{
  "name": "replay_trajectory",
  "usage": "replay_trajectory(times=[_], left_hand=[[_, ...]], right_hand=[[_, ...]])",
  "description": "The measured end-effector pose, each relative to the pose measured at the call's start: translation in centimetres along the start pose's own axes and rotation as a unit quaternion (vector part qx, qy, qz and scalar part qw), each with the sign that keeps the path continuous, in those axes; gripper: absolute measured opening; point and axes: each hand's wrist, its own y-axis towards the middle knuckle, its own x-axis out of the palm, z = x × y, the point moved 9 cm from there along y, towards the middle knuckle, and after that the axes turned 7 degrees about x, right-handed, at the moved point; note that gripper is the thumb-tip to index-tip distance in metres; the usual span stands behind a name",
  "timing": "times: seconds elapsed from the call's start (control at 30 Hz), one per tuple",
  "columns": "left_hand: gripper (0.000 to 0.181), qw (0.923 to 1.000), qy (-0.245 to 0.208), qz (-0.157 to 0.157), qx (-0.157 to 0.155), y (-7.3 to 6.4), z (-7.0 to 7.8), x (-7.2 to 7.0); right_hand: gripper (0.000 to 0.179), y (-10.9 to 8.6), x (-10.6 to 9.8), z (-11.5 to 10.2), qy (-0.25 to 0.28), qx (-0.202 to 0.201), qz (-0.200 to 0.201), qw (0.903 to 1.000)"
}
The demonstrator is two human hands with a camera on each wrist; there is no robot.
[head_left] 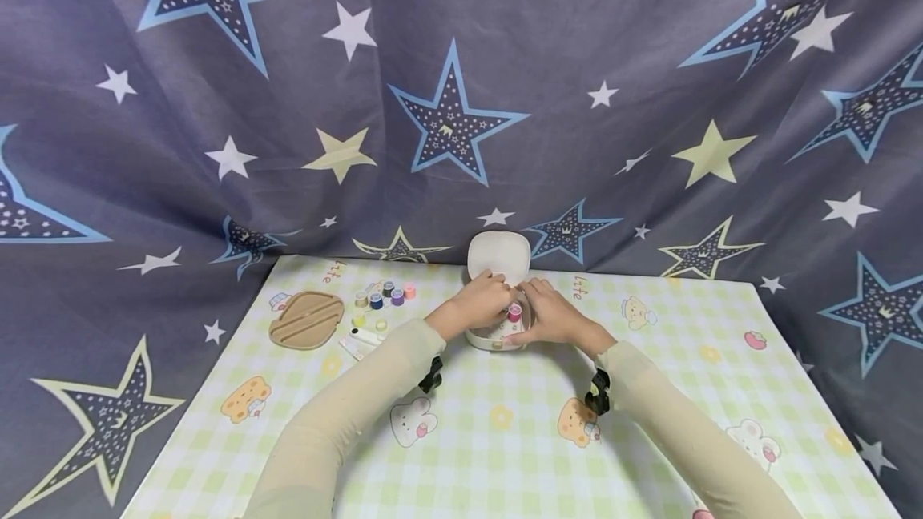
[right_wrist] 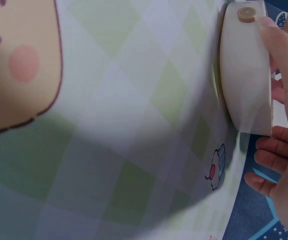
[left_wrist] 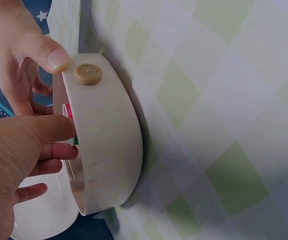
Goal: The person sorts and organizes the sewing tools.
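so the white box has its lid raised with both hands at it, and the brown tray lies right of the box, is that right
Not quite: the brown tray lies to the left of the white box, as the head view shows. The rest holds: the lid is raised, and the left hand and right hand are both at the box.

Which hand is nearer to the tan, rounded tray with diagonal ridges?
Left. The left hand is at the open white rounded box, right of the tan tray; the right hand is farther right, holding the box's right side.
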Motion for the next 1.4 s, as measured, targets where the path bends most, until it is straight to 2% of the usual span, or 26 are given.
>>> replay_trajectory(times=[0.4,0.63,0.8,1.17,1.4], left_hand=[[0.037,0.9997,-0.006,0.020,-0.009,-0.5,-0.1,0.2],[0.034,0.9991,-0.023,0.031,-0.015,-0.8,-0.2,0.4],[0.032,0.9988,-0.034,0.032,-0.016,-1.0,-0.1,0.6],[0.033,0.9988,-0.029,0.032,-0.023,-1.1,-0.2,0.6],[0.033,0.9990,-0.026,0.017,-0.031,-1.1,-0.4,0.4]], right_hand=[[0.105,-0.2,0.2,-0.2,0.000,-0.001,-0.004,1.0000],[0.105,-0.2,0.2,-0.2,-0.012,-0.008,0.005,0.9999],[0.108,-0.2,0.3,-0.1,-0.024,-0.005,-0.003,0.9997],[0.108,-0.3,0.3,0.0,-0.074,-0.012,-0.007,0.9971],[0.106,-0.1,0.4,-0.3,-0.130,-0.017,-0.024,0.9911]])
